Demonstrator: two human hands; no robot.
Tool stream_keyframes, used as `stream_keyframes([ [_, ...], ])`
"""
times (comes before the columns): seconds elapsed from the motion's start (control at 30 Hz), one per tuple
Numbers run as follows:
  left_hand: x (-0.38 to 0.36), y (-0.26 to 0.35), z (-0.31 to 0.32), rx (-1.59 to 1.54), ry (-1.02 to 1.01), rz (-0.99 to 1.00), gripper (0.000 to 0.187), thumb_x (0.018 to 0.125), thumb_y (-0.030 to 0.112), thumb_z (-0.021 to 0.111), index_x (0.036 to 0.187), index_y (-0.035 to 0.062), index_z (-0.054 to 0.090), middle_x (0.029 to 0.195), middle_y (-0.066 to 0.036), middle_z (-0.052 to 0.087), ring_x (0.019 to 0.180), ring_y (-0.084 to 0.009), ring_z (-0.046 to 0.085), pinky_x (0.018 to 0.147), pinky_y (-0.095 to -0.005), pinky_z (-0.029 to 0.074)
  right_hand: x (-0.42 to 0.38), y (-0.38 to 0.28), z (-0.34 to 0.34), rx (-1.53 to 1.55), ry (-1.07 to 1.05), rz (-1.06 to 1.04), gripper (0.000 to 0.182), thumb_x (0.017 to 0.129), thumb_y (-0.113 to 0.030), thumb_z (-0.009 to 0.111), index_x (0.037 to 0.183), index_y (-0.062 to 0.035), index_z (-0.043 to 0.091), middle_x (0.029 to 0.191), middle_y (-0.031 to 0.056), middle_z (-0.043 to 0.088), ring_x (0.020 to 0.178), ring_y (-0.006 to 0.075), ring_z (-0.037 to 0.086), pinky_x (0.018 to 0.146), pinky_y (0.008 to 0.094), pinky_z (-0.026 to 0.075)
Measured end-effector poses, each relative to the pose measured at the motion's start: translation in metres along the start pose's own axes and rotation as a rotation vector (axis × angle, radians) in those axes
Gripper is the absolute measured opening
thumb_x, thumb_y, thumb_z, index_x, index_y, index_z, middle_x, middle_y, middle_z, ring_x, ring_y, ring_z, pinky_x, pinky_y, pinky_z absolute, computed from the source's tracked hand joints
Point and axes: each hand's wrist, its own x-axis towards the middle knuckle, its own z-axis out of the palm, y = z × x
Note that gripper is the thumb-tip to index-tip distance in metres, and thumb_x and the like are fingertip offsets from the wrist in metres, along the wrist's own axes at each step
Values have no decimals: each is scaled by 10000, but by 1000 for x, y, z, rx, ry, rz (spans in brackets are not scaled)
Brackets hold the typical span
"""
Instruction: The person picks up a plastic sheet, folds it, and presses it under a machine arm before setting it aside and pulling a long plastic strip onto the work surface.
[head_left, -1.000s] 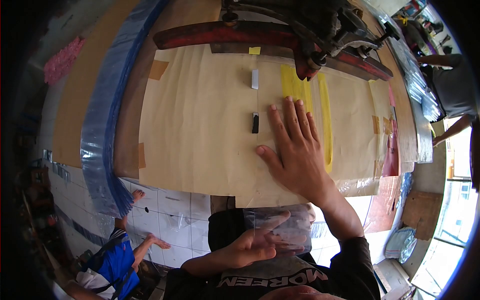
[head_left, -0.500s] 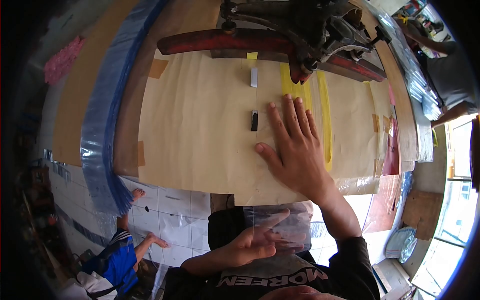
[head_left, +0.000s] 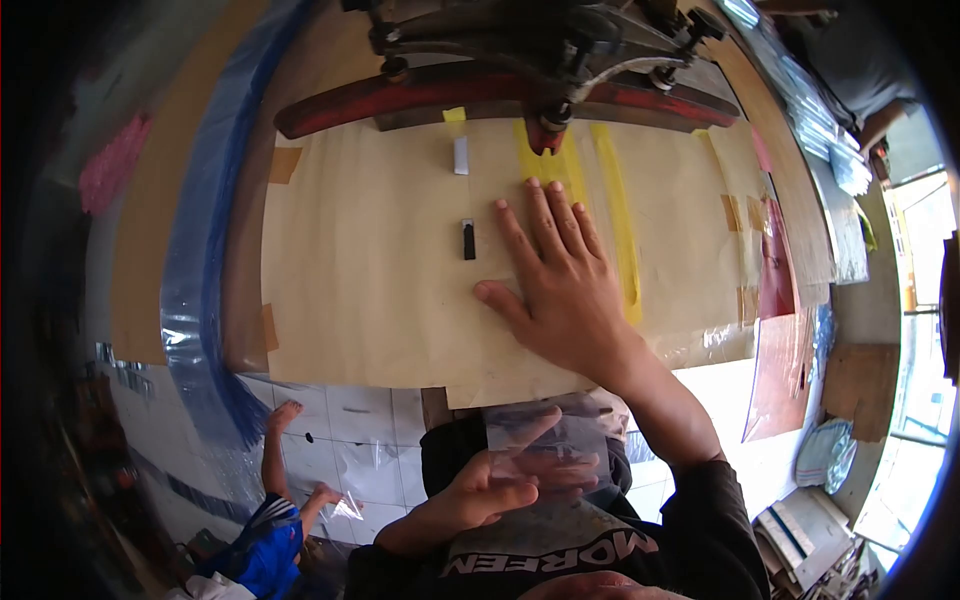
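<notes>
My right hand [head_left: 565,285] lies palm down with fingers spread on a brown paper sheet [head_left: 350,260] covering the work surface. Its fingertips reach a yellow tape strip [head_left: 552,165]; another yellow strip [head_left: 618,230] runs beside the hand. Left of the hand, a small black piece [head_left: 468,241] and a white piece [head_left: 461,156] lie on the paper. Below the paper's near edge, my left hand [head_left: 475,500] grips a clear plastic sheet [head_left: 548,450] close to my body. Some of its fingers show through the plastic.
A black-and-red metal frame [head_left: 430,92] spans the far side of the paper. Stacked bluish plastic [head_left: 195,250] hangs along the left, with a pink bundle [head_left: 112,165] beyond. Another person's legs [head_left: 275,455] are at lower left; a person's arm [head_left: 885,125] shows at upper right.
The view has shifted, so the paper and metal frame appear further left. My right hand stays flat on the paper, and my left hand still holds the clear plastic.
</notes>
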Motion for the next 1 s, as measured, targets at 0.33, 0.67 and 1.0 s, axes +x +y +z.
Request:
stream_keyframes([
  [0.33, 0, -1, 2, -2, 15, 3, 766, 955, 132, 543, 1540, 139, 48, 1438, -304, 366, 1335, -396, 408, 1118, -493, 309, -3, 3, 4, 10, 71, -11, 673, 911, -502, 511, 1367, -9, 467, 1433, 279, 380, 1354, 439, 334, 1133, 479, 242],
  [0.67, 0, -2, 1, 6, 18, 35, 765, 949, 152, 562, 1537, 129, 74, 1423, -308, 381, 1325, -389, 425, 1115, -494, 311, -2, 1, 3, -6, 58, -11, 672, 917, -509, 502, 1371, -15, 460, 1437, 283, 371, 1355, 436, 337, 1132, 483, 243],
  [1.0, -2, -4, 2, 6, 75, 62, 766, 926, 111, 568, 1522, 59, 90, 1391, -349, 397, 1298, -429, 442, 1103, -535, 321, -4, 3, -8, 164, 46, -23, 577, 878, -379, 630, 1312, -14, 521, 1416, 277, 403, 1350, 443, 347, 1115, 482, 287],
])
